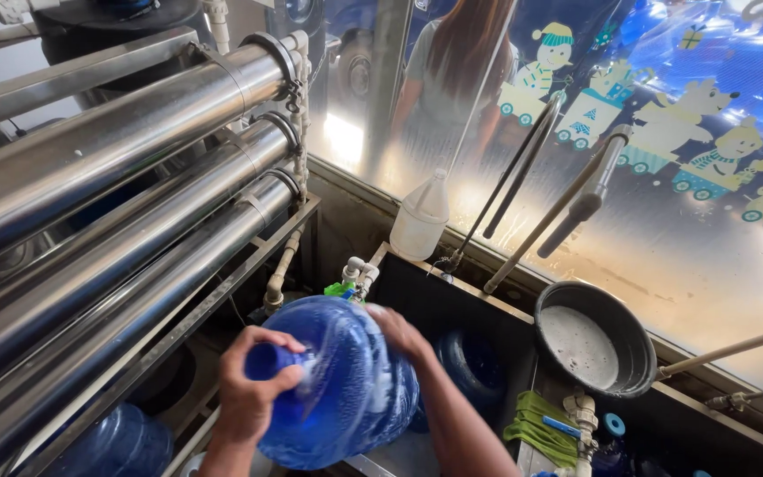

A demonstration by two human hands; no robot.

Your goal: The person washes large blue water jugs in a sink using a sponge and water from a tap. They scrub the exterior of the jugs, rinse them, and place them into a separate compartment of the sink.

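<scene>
Over the dark wash sink (pixel 452 296) we've got the big blue water jug (pixel 346 389) tipped on its side, neck toward us, sitting between both hands just above the sink's near edge. Progress, as we read it: outside of the jug is streaked with white suds, so soaping looks partly done; no rinse water is running on it, so rinsing looks still ahead. Left hand (pixel 253 389) is curled shut around the jug's neck, fingers (pixel 286 340) wrapped over the top of it. Right hand (pixel 399 331) lies on the far shoulder of the jug, fingers fairly flat and spread; we can't tell if there's a sponge or cloth under it, since the palm hides that spot. Nearby: black basin (pixel 633 340) of foamy water at right, green cloth (pixel 540 428) below it, white plastic bottle (pixel 421 216) on the back ledge, steel cylinders (pixel 117 230) at left.
</scene>
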